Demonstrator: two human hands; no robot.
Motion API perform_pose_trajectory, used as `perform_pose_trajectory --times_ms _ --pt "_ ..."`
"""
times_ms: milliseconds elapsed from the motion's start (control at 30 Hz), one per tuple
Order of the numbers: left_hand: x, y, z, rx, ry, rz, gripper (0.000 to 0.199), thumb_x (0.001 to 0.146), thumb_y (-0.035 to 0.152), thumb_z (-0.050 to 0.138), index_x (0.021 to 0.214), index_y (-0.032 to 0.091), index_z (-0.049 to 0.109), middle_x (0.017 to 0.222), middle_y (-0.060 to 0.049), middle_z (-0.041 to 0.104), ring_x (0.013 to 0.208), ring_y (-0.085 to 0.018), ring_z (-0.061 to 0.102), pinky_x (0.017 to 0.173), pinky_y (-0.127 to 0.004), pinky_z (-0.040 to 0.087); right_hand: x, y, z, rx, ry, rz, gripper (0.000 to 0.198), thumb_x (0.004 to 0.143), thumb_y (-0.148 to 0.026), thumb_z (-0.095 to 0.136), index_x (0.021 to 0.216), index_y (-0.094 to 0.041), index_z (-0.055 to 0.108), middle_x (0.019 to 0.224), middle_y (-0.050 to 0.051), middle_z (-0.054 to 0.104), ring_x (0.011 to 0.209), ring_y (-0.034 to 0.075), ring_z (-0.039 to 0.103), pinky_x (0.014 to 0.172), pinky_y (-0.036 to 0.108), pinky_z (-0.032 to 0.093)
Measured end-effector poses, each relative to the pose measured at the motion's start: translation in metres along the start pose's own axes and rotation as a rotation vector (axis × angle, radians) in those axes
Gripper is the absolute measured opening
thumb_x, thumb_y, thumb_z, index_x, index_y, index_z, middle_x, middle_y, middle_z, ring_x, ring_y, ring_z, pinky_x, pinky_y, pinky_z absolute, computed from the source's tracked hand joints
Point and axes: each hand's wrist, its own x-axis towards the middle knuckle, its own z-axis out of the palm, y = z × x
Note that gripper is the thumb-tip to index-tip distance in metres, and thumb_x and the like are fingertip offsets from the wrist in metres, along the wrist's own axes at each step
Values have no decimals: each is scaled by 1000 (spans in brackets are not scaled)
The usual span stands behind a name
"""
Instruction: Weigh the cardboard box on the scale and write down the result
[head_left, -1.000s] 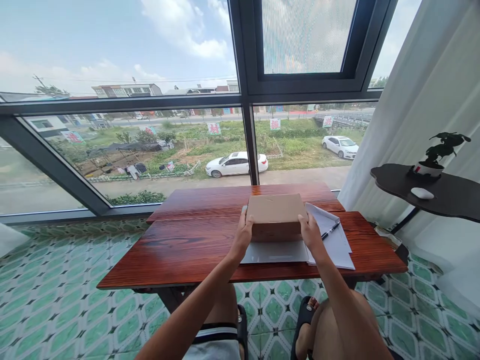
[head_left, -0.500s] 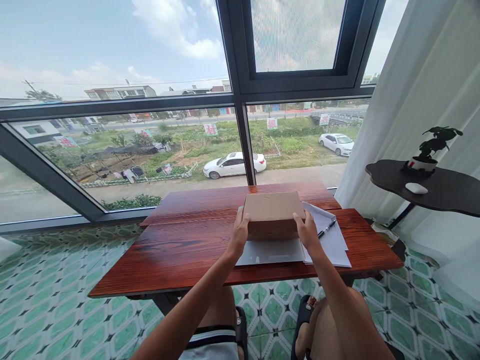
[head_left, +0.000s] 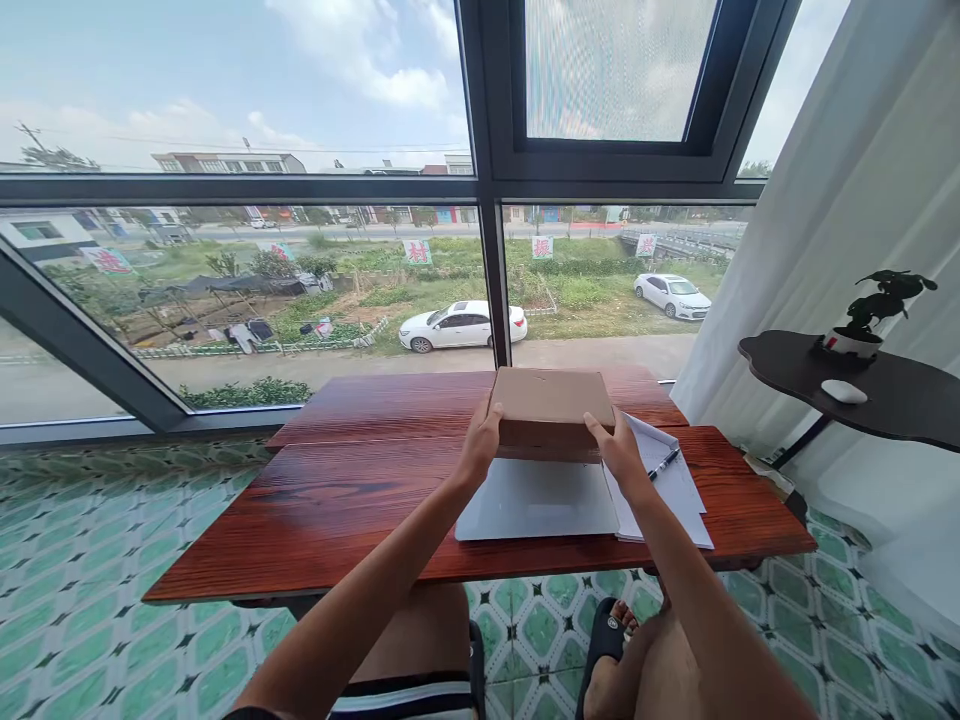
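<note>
Between my two hands is a closed brown cardboard box (head_left: pixel 553 400). My left hand (head_left: pixel 481 440) grips its left side, thumb at the near left corner. On the right side my right hand (head_left: pixel 611 440) grips it the same way. Below and nearer to me lies a flat silver-grey laptop (head_left: pixel 540 505), its lid shut; the box hides its far part. Whether the box touches the laptop I cannot tell. Right of the laptop are white papers (head_left: pixel 682 515) with a black pen (head_left: pixel 664 464) on top, partly behind my right forearm.
All this is on a reddish-brown wooden table (head_left: pixel 337 510) before a large window. At right a dark side table (head_left: pixel 915 400) holds a potted plant (head_left: pixel 855 342) and a white computer mouse (head_left: pixel 844 391). A white curtain (head_left: pixel 780 250) hangs beside it.
The box, held in both hands, has moved away from me, and more of the laptop shows. The camera view has shifted slightly.
</note>
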Motion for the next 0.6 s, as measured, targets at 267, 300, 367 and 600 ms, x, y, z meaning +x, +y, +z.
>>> perform_pose_trajectory --times_ms 267,300,367,600 --pt "35 8 -2 -29 -17 20 52 95 39 36 142 22 50 150 -8 52 137 -25 47 117 -42 39 39 -24 7 17 -42 14 58 77 -56 60 123 -21 60 127 8 63 119 28 56 102 42 45" --pt "40 8 -2 -32 -14 22 52 95 39 35 142 21 49 151 -8 51 137 -25 47 117 -41 39 44 -26 9 10 -39 11 56 76 -56 60 121 -21 60 126 8 64 118 28 56 101 42 45" --pt "52 6 -1 -37 -7 30 52 94 38 35 142 21 49 152 -7 49 138 -25 46 118 -41 37 55 -28 12 6 -41 2 54 76 -55 59 118 -20 61 122 8 65 115 28 57 98 41 46" --pt "90 -6 3 -50 28 46 51 92 36 40 139 22 52 148 -9 53 136 -28 48 118 -45 37 86 -30 24 47 -48 42 54 74 -49 58 119 -19 58 124 10 64 115 28 57 96 38 46"
